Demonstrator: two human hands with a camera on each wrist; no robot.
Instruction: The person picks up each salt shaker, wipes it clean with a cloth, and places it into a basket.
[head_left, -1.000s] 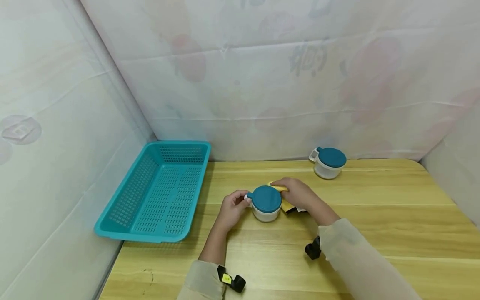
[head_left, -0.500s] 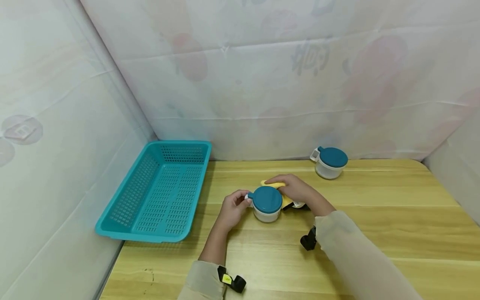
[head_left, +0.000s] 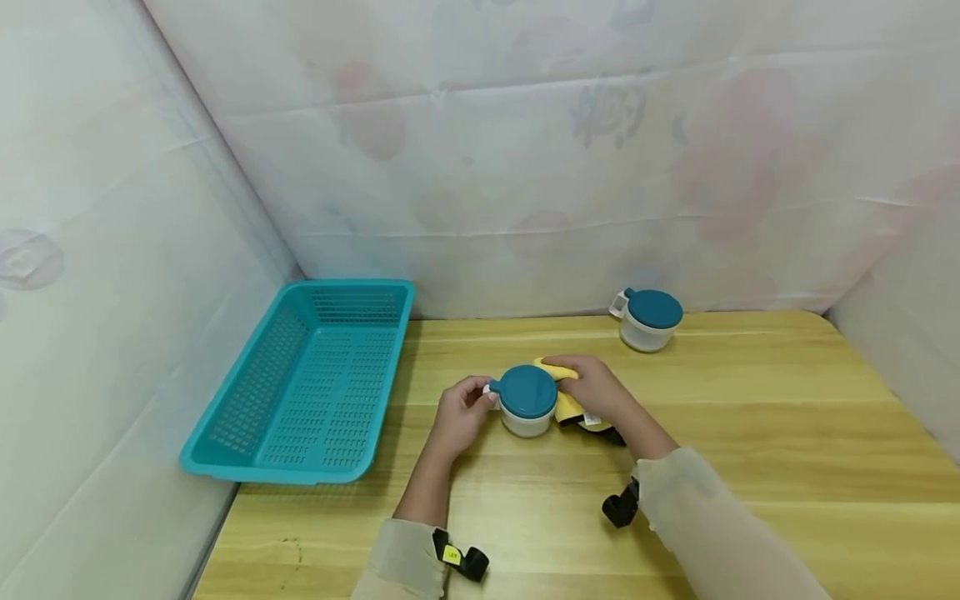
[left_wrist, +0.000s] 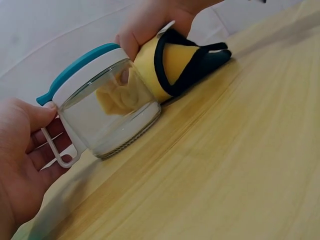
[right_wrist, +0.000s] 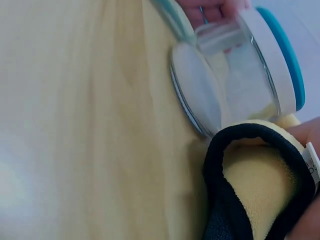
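Observation:
A glass jar with a blue lid (head_left: pixel 528 392) stands upright on the table. My left hand (head_left: pixel 459 417) pinches its white handle (left_wrist: pixel 56 150) between thumb and fingers. On the jar's other side, my right hand (head_left: pixel 596 390) grips a yellow cloth (head_left: pixel 570 408) with black edging and a small white tag. The cloth touches the jar's far right side and shows through the clear glass in the left wrist view. Folds of the cloth (right_wrist: pixel 260 185) hang loose below the right hand, beside the jar's base. The right fingertips are partly hidden by the cloth.
A second jar of the same kind (head_left: pixel 651 321) stands at the back right, near the fabric wall. To the left, a turquoise perforated basket (head_left: pixel 371 442) sits at the table's edge. Printed fabric walls (head_left: pixel 480 183) enclose the back and sides of the wooden table (head_left: pixel 750 442).
My right hand has slid the cloth leftward along the jar's far side, then back to the right. The left hand keeps its hold on the handle; the view has shifted slightly.

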